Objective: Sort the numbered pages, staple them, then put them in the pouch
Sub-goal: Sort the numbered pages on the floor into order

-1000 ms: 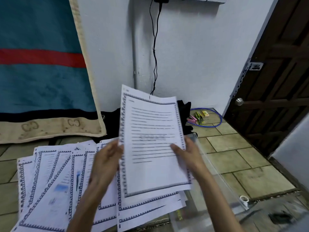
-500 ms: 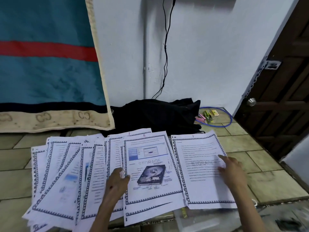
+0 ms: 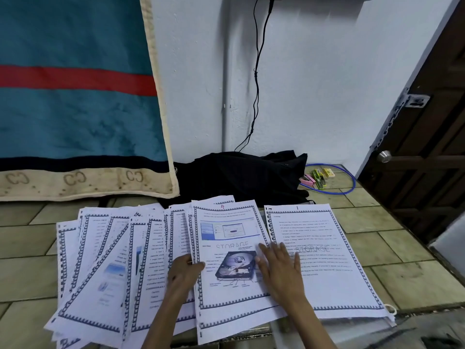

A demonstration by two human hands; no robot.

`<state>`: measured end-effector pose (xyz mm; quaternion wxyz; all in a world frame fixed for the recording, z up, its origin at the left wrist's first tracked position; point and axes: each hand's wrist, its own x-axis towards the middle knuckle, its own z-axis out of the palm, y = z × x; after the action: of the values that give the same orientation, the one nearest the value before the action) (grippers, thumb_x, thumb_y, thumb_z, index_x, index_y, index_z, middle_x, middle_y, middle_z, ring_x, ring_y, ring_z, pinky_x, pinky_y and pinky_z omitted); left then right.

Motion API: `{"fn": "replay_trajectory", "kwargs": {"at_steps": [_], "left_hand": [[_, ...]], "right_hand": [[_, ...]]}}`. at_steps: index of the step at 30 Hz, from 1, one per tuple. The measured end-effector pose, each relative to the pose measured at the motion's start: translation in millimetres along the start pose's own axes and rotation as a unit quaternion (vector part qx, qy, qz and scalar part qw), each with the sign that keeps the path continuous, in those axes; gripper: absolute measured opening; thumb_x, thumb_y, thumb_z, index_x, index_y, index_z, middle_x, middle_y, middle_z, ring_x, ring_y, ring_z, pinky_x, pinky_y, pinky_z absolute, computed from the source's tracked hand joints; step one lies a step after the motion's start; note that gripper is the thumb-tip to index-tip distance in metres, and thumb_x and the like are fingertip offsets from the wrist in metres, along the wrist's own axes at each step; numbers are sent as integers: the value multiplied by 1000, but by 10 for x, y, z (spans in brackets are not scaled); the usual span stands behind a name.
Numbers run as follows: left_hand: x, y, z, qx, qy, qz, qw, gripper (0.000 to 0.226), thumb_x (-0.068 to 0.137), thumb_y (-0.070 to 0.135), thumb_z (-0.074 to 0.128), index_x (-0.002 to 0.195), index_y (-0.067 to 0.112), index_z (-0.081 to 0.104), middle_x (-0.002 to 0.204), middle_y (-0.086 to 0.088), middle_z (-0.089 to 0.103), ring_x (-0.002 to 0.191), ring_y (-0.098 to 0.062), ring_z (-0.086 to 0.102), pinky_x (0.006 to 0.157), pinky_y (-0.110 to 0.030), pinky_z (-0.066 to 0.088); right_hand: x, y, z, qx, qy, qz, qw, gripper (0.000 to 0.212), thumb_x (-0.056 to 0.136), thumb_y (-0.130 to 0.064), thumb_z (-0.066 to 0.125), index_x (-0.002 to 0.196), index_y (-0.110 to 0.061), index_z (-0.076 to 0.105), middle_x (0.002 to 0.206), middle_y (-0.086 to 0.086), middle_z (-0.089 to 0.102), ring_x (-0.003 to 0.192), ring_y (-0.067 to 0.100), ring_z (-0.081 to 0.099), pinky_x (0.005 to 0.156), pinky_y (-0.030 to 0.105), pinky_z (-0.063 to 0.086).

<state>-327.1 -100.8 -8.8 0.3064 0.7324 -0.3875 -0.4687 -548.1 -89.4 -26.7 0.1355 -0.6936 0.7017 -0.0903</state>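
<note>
Pages lie fanned across the tiled counter (image 3: 402,273), most overlapping toward its left side (image 3: 100,260), with the sheet marked 4 (image 3: 226,248) on top near the middle and the sheet marked 1 (image 3: 327,260) set apart just to its right, toward the front right corner. Left hand (image 3: 182,272) grips the left edge of sheet 4, thumb on top, fingers curled under. Right hand (image 3: 278,269) lies flat, fingers straight and spread, pressing across the seam between sheets 4 and 1. A clear pouch (image 3: 388,321) seems to lie under sheet 1, only its edge showing. Staplers (image 3: 315,178) sit at the far right edge by a black cloth (image 3: 241,177). Sorting looks barely begun. Single sheets are light, limp and slippery on one another, so each is best pinched at an edge and slid free while the other hand pins its neighbours.
</note>
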Motion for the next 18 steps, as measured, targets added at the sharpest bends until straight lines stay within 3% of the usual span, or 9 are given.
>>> {"fn": "replay_trajectory", "kwargs": {"at_steps": [2, 4, 6, 11, 15, 17, 18], "left_hand": [[29, -28, -65, -2, 9, 8, 1000, 26, 85, 9, 63, 109, 1, 64, 100, -15, 66, 87, -26, 59, 83, -33, 49], [68, -61, -130, 5, 10, 12, 1000, 26, 83, 8, 64, 108, 1, 64, 102, -15, 67, 88, -26, 59, 83, -32, 49], [121, -104, -174, 8, 7, 18, 1000, 26, 83, 7, 64, 108, 0, 64, 105, -17, 67, 87, -26, 59, 81, -31, 48], [176, -179, -190, -1, 3, 15, 1000, 28, 82, 6, 66, 109, 0, 66, 109, -20, 67, 97, -32, 63, 92, -43, 50], [156, -177, -192, -13, -13, 24, 1000, 31, 78, 5, 72, 108, -1, 66, 108, -19, 68, 96, -30, 64, 92, -41, 50], [118, -157, -186, -19, -12, 34, 999, 33, 76, 8, 75, 107, 1, 66, 102, -15, 68, 88, -24, 62, 85, -33, 49], [93, -146, -178, -41, -14, 35, 998, 34, 75, 9, 75, 107, 1, 66, 99, -14, 68, 84, -22, 61, 82, -30, 48]], "right_hand": [[-6, 90, -54, -4, -7, 31, 999, 113, 53, -76, -37, 149, -35, 6, 159, -4, 4, 147, 17, -6, 115, 44, -9], [17, 245, -122, -5, -14, 64, 998, 75, 84, -66, -11, 149, -33, 4, 159, -1, 3, 147, 19, -6, 116, 48, -6], [56, 429, -188, -15, -37, 91, 995, 56, 98, -50, 10, 149, -30, 7, 160, 0, 3, 147, 20, -5, 115, 53, -4], [168, 697, -303, 21, -47, 99, 994, 52, 100, -44, 20, 149, -27, 18, 160, -3, 5, 147, 16, -2, 116, 52, 1], [199, 656, -317, -12, -21, 88, 996, 55, 99, -48, 17, 147, -23, 27, 159, 2, 12, 147, 20, 2, 116, 50, 3], [165, 444, -275, 20, 87, 47, 995, 77, 90, -63, 8, 133, -14, 49, 146, 12, 41, 138, 28, 31, 110, 45, 25], [134, 289, -248, 90, 139, 20, 986, 86, 87, -69, 7, 121, -10, 60, 129, 14, 57, 120, 29, 49, 97, 39, 39]]}}
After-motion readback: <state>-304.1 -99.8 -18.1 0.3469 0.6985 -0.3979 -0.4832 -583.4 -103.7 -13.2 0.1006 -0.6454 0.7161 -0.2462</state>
